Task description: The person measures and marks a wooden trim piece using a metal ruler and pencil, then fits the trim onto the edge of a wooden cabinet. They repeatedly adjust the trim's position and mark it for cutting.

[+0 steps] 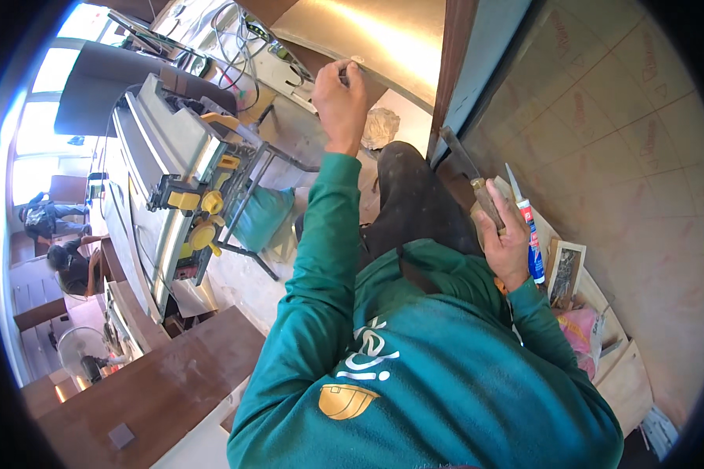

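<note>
My left hand [340, 105] is raised at the front edge of a shiny tan panel [368, 35], its fingers curled and pinched together. What lies between those fingertips is too small to make out. My right hand [504, 238] is wrapped round the wooden handle of a chisel [489, 202], whose narrow metal blade points up and away toward a brown upright panel edge. Just right of that hand stands a sealant tube [531, 242], white, red and blue with a pointed nozzle. It leans beside a small wooden box [565, 272] holding loose small metal pieces.
At left stands a table saw [184, 191] with yellow knobs and metal legs. A teal bag [262, 219] lies under it. Brown boards [164, 383] are at lower left, a pink bag [583, 332] at right. Two people [74, 266] work at far left. Cables [238, 47] tangle above.
</note>
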`<move>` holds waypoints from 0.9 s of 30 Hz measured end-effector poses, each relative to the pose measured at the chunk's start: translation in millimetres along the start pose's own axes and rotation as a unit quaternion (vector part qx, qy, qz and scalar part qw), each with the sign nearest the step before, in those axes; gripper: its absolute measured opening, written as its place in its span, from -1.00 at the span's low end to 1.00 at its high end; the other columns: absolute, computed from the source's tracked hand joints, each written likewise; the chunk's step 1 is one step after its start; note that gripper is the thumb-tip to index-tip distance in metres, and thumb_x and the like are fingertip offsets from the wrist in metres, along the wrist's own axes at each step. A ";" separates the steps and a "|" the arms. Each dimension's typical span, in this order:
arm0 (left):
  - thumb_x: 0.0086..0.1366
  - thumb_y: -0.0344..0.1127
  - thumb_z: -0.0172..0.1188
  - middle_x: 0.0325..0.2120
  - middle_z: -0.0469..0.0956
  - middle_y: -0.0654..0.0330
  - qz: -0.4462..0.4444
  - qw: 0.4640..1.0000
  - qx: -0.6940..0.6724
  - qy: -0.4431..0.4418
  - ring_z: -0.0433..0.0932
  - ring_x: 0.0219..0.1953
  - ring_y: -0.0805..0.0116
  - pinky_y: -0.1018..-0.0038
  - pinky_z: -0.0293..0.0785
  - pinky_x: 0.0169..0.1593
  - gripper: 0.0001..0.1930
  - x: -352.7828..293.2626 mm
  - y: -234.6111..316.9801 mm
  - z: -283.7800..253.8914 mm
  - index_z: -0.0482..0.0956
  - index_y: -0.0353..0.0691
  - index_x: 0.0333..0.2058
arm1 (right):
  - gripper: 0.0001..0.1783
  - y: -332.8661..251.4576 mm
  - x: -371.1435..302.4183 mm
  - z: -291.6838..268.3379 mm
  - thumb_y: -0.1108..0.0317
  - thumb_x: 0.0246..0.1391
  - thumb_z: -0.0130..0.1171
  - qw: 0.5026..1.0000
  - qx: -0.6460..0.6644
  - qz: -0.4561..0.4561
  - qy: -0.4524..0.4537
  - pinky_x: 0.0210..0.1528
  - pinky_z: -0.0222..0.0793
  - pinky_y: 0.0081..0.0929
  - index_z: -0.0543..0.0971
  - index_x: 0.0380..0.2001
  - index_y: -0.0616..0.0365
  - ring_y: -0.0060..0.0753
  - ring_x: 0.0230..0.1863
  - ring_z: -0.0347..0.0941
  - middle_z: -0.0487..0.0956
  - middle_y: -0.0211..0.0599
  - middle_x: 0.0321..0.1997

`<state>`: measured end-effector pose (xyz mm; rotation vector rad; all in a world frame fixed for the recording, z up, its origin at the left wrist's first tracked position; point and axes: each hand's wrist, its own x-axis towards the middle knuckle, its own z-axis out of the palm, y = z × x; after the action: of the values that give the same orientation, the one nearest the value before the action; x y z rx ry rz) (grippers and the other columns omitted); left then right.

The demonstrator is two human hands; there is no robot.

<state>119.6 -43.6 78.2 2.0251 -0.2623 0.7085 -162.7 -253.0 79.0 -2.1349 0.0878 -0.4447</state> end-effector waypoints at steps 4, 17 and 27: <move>0.30 -0.31 0.23 -0.41 0.60 -0.08 0.099 0.988 0.109 -0.055 0.60 -0.37 -0.05 0.18 0.52 -0.23 -0.81 17.7 -3.2 -11.0 0.61 -0.36 -0.32 | -0.43 -4.6 2.6 0.4 0.48 0.21 0.29 1.000 0.012 0.002 -0.012 -0.09 0.45 -0.29 0.51 0.30 0.11 -0.13 -0.21 0.55 0.62 -0.08 -0.18; 0.46 -0.21 -0.03 -0.38 0.55 0.00 -0.277 0.947 -0.148 -0.065 0.58 -0.27 0.03 0.16 0.52 -0.16 -0.67 11.9 -20.7 -15.1 0.52 -0.41 -0.32 | -0.45 -26.8 11.8 2.9 0.36 0.28 0.28 1.000 0.004 0.013 -0.017 0.17 0.47 -0.31 0.47 0.29 0.24 -0.09 0.11 0.60 0.64 0.02 0.10; 0.51 0.06 0.11 0.51 -0.28 -0.35 0.039 0.985 -0.160 0.044 -0.15 0.56 -0.21 -0.34 -0.34 0.49 -0.07 -30.1 -34.7 68.5 -0.36 0.12 0.55 | -0.47 -19.3 7.3 -21.4 0.33 0.30 0.28 0.999 -0.021 0.033 -0.010 0.22 0.43 -0.35 0.47 0.27 0.29 -0.27 0.14 0.56 0.62 -0.05 0.16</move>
<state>136.6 -85.6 9.2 1.6822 -0.3805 0.7513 -165.3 -260.5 107.7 -2.1698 0.1562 -0.3847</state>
